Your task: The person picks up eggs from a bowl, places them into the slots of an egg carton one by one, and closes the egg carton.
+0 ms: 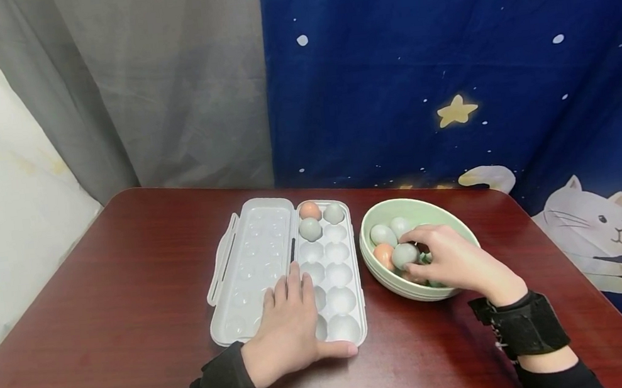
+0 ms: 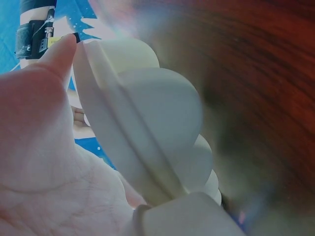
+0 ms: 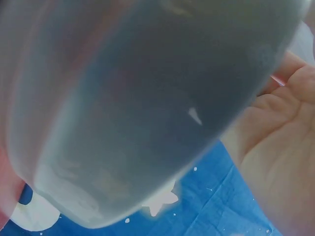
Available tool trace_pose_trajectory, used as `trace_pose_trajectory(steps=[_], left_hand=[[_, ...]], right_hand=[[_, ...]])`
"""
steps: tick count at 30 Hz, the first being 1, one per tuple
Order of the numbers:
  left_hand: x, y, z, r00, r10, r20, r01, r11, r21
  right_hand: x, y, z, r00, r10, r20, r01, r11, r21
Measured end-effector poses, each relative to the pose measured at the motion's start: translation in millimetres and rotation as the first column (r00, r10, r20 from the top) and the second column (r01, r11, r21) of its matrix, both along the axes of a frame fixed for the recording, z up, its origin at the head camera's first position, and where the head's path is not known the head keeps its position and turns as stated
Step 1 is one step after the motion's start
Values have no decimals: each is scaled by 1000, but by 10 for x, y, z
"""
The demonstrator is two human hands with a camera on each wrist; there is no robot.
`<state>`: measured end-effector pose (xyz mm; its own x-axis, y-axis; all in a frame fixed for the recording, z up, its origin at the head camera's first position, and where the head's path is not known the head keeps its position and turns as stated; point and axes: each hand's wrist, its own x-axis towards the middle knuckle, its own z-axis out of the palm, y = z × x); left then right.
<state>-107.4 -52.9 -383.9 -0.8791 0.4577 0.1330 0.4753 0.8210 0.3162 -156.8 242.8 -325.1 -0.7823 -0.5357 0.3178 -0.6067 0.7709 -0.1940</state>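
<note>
A white plastic egg carton (image 1: 253,238) lies with its lid folded out to the left. At the far end of its cup side sit a brown egg (image 1: 309,210) and two pale greenish eggs, one in front (image 1: 310,229) and one to the right (image 1: 334,213). My left hand (image 1: 288,332) rests across the near part of the carton, fingers straight and thumb stretched along the near edge. To the right stands a light green bowl (image 1: 381,279) of eggs. Over it, my right hand (image 1: 457,261) pinches a pale greenish egg (image 1: 405,255) between thumb and fingers.
Both containers stand on a dark red wooden table (image 1: 113,316). More pale eggs (image 1: 382,235) and a brown egg (image 1: 383,254) are in the bowl. Behind the table hang a grey curtain (image 1: 186,93) and a blue starry curtain (image 1: 367,74).
</note>
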Motion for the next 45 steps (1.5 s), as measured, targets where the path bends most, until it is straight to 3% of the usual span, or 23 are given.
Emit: trace_pose_trajectory(steps=[16,25,45], left_hand=[[-7,-3,1,1000,-2,-4,2,1000,-11],[-4,14,20,999,6,49,-6,1000,10],[-1,14,4,999,11,34,-11,1000,5]], right_hand=[[18,-9,32,1000,2,-13,-2,1000,7],[22,0,28,999,10,-37,-10,1000,4],[35,-13,42,998,19,-55,-19,1000,8]])
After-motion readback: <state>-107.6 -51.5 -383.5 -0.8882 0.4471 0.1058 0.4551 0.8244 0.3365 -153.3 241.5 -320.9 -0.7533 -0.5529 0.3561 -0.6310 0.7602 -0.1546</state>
